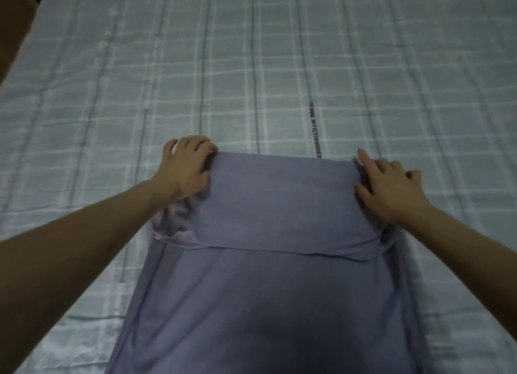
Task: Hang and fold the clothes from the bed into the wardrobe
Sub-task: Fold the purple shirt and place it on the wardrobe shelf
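Observation:
A lilac-blue garment (268, 289) lies flat on the bed and runs from the bottom edge up to the middle. Its far end is folded back toward me into a band (279, 200). My left hand (186, 169) grips the far left corner of that fold, fingers curled over the bunched cloth. My right hand (389, 189) holds the far right corner, with the thumb on top of the cloth, the index finger stretched forward and the other fingers bent at the edge. The wardrobe is out of view.
The bed is covered by a pale blue checked sheet (251, 65) with darker stripes and a line of printed text (315, 130). A brown surface (14, 23) shows past the bed's edge at the top left.

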`<state>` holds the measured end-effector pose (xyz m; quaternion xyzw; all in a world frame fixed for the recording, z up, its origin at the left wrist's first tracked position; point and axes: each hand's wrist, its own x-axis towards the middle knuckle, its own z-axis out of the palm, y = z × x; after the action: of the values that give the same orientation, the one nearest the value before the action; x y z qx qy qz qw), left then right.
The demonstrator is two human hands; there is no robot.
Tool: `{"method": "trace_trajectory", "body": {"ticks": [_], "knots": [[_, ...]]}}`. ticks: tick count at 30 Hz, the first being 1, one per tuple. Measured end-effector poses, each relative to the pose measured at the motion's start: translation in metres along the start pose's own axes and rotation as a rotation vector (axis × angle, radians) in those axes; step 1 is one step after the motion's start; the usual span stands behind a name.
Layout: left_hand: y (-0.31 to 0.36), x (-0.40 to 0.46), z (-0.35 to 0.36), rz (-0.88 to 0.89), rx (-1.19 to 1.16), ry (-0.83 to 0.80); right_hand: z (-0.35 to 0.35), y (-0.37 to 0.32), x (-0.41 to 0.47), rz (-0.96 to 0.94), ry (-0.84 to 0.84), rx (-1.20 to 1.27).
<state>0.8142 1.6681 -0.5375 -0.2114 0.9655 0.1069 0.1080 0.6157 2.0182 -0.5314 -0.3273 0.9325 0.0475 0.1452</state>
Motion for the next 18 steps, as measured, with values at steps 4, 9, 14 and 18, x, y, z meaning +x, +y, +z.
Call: {"method": "trace_trajectory", "body": {"ticks": [4,9,14,18], "knots": [[0.004,0.016,-0.019,0.045,0.204,-0.223,-0.027,0.006,0.028,-0.094,-0.098,-0.108],[0.025,0.033,-0.041,0.049,0.402,-0.182,-0.053,0.014,0.042,-0.112,-0.134,0.115],[0.031,0.052,-0.074,0.075,0.326,0.120,-0.072,0.030,0.047,0.018,0.068,0.222],[0.036,0.045,-0.093,0.218,0.296,0.332,-0.096,0.035,0.033,0.025,0.271,0.320]]}}
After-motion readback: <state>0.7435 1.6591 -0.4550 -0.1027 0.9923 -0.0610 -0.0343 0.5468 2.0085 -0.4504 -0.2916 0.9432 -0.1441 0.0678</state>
